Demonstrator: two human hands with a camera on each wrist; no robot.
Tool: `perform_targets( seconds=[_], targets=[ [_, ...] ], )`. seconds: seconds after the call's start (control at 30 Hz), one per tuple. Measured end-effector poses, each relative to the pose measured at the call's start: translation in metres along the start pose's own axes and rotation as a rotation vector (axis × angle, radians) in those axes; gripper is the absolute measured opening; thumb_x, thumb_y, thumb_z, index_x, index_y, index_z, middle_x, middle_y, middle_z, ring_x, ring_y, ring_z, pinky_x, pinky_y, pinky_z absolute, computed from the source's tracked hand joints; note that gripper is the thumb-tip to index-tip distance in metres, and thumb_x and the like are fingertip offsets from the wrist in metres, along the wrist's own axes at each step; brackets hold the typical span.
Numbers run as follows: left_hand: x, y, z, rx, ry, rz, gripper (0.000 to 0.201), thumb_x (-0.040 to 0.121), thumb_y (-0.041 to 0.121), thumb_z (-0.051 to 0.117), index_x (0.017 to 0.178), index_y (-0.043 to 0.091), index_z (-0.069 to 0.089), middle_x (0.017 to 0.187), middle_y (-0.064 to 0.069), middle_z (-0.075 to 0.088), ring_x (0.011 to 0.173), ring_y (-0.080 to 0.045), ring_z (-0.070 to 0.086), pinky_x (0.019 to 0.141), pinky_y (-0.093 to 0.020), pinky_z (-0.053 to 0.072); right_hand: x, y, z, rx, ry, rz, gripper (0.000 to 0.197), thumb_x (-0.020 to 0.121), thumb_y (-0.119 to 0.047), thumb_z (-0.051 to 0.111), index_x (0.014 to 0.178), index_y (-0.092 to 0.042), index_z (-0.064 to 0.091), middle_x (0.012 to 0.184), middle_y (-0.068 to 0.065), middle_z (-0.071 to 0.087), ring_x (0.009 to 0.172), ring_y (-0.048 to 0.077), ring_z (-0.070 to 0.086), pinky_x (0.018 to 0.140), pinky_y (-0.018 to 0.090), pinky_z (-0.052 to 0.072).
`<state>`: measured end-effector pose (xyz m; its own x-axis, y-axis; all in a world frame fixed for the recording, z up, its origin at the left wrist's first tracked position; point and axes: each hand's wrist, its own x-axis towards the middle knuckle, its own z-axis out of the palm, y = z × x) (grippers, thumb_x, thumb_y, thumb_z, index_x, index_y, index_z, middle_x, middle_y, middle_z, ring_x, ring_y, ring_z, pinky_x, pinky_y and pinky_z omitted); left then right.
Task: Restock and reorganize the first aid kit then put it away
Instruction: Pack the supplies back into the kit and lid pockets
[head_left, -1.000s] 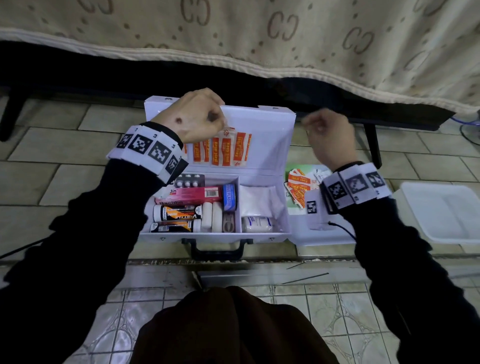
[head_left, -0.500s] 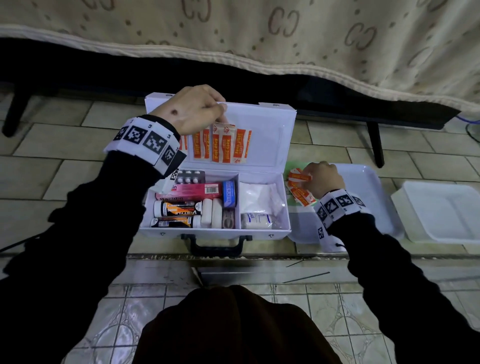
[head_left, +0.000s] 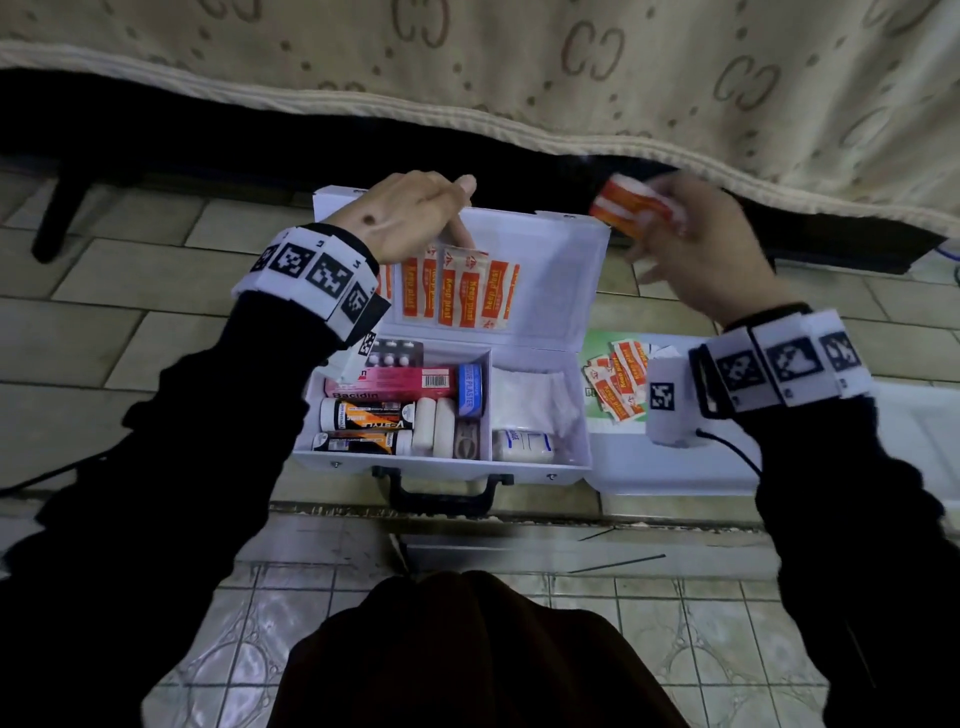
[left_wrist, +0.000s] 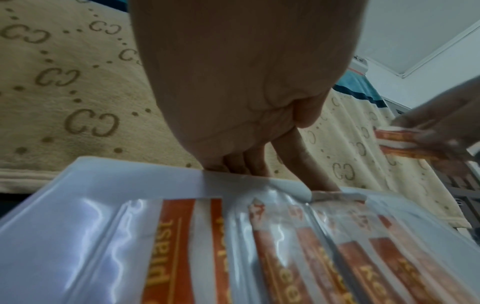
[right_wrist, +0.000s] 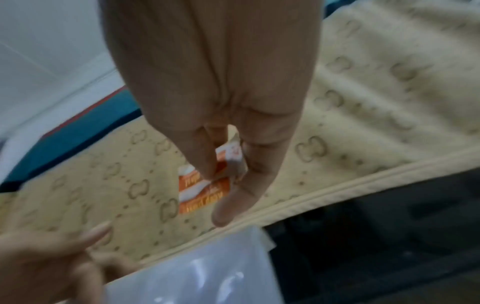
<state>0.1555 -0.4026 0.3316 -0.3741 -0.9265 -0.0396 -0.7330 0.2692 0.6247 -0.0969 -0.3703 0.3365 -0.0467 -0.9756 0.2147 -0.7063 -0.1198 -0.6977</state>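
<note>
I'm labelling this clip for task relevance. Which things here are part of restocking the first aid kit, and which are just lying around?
Part of the job:
- first aid kit, open
- plasters held in right hand
- lid pocket, held open by left hand
- loose plasters on tray

Lying about:
- bedspread
- white lid, far right

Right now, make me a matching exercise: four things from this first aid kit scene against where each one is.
Things:
1. plaster strips
2. blister pack
3. gauze
4. loose plasters

Places:
A. on the tray, right of the kit
B. right compartment of the kit
C. pinched in the right hand
D. far left corner of the kit's base

Pairs: 1-C, 2-D, 3-B, 4-A
</note>
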Motion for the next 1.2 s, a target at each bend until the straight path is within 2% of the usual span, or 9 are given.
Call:
perform_targets(
  seconds=[0.13, 0.3, 0.47, 0.57, 0.7, 0.8, 0.87, 1.0, 1.2],
  targets=[
    [0.000, 0.000, -0.001, -0.054, -0.009, -0.023, 0.072, 0.099, 0.049, 0.011, 0.091, 0.012, 0.072, 0.127, 0.004, 0.058, 0.109, -0.005, 0.044, 0.090, -0.026, 0.028, 0.012, -0.030, 0.029, -0.096, -0.125, -0.109, 0.027, 0.082, 0.000, 0.058, 0.107, -0.008, 0.058, 0.083, 0.002, 0.055, 0.052, -0.002, 0.054, 0.054, 0.015, 0.047],
    [0.002, -0.003, -0.001, -0.084, -0.023, -0.033, 0.073, 0.098, 0.052, 0.010, 0.077, 0.021, 0.073, 0.132, 0.008, 0.052, 0.121, -0.008, 0.042, 0.098, -0.027, 0.025, 0.022, -0.040, 0.046, -0.219, -0.111, -0.208, 0.022, 0.078, -0.004, 0.064, 0.099, -0.009, 0.068, 0.095, 0.004, 0.068, 0.084, 0.008, 0.052, 0.060, 0.007, 0.036],
    [0.004, -0.004, -0.002, -0.083, -0.025, -0.042, 0.077, 0.097, 0.054, 0.008, 0.079, 0.019, 0.074, 0.135, 0.010, 0.050, 0.123, -0.010, 0.042, 0.099, -0.027, 0.022, 0.020, -0.048, 0.058, -0.208, -0.183, -0.186, 0.029, 0.077, -0.005, 0.069, 0.104, -0.010, 0.062, 0.086, 0.004, 0.063, 0.079, 0.011, 0.055, 0.059, 0.004, 0.039],
    [0.004, -0.005, -0.002, -0.090, -0.026, -0.038, 0.082, 0.096, 0.056, 0.004, 0.081, 0.018, 0.075, 0.134, 0.009, 0.051, 0.124, -0.010, 0.041, 0.099, -0.027, 0.020, 0.022, -0.050, 0.061, -0.257, -0.221, -0.171, 0.020, 0.078, -0.012, 0.070, 0.097, -0.010, 0.066, 0.085, 0.006, 0.064, 0.078, 0.013, 0.055, 0.069, 0.023, 0.048],
    [0.004, -0.002, -0.002, -0.128, -0.017, -0.051, 0.090, 0.093, 0.059, -0.001, 0.082, 0.014, 0.076, 0.134, 0.009, 0.051, 0.125, -0.010, 0.040, 0.098, -0.028, 0.017, 0.023, -0.051, 0.064, -0.348, -0.358, -0.161, 0.020, 0.091, -0.020, 0.056, 0.092, -0.003, 0.067, 0.080, 0.006, 0.058, 0.076, 0.016, 0.050, 0.054, 0.015, 0.033],
    [0.004, -0.002, -0.001, -0.129, -0.016, -0.061, 0.091, 0.092, 0.061, -0.001, 0.083, 0.013, 0.076, 0.135, 0.009, 0.051, 0.127, -0.011, 0.039, 0.098, -0.029, 0.017, 0.022, -0.051, 0.066, -0.406, -0.448, -0.164, 0.027, 0.098, -0.017, 0.042, 0.102, -0.001, 0.064, 0.096, 0.014, 0.061, 0.094, 0.025, 0.053, 0.068, 0.021, 0.038],
    [0.004, -0.003, -0.001, -0.126, -0.021, -0.059, 0.092, 0.091, 0.063, -0.002, 0.083, 0.014, 0.076, 0.135, 0.010, 0.050, 0.127, -0.011, 0.039, 0.098, -0.030, 0.017, 0.022, -0.051, 0.066, -0.418, -0.424, -0.176, 0.027, 0.098, -0.014, 0.039, 0.106, -0.002, 0.062, 0.107, 0.017, 0.062, 0.104, 0.029, 0.054, 0.077, 0.028, 0.039],
    [0.005, -0.004, -0.001, -0.118, -0.016, -0.052, 0.092, 0.091, 0.062, -0.002, 0.083, 0.015, 0.076, 0.136, 0.010, 0.050, 0.127, -0.011, 0.039, 0.099, -0.031, 0.016, 0.025, -0.049, 0.066, -0.306, -0.203, -0.153, 0.025, 0.096, -0.010, 0.040, 0.111, -0.004, 0.059, 0.108, 0.017, 0.063, 0.100, 0.031, 0.059, 0.085, 0.037, 0.047],
    [0.008, -0.006, 0.002, -0.063, -0.014, -0.029, 0.077, 0.098, 0.052, 0.010, 0.087, 0.014, 0.076, 0.136, 0.006, 0.049, 0.124, -0.011, 0.040, 0.098, -0.026, 0.020, 0.018, -0.045, 0.071, -0.254, -0.235, -0.135, 0.016, 0.090, -0.012, 0.054, 0.106, -0.010, 0.059, 0.101, 0.011, 0.066, 0.095, 0.024, 0.061, 0.084, 0.035, 0.050]
  ],
)
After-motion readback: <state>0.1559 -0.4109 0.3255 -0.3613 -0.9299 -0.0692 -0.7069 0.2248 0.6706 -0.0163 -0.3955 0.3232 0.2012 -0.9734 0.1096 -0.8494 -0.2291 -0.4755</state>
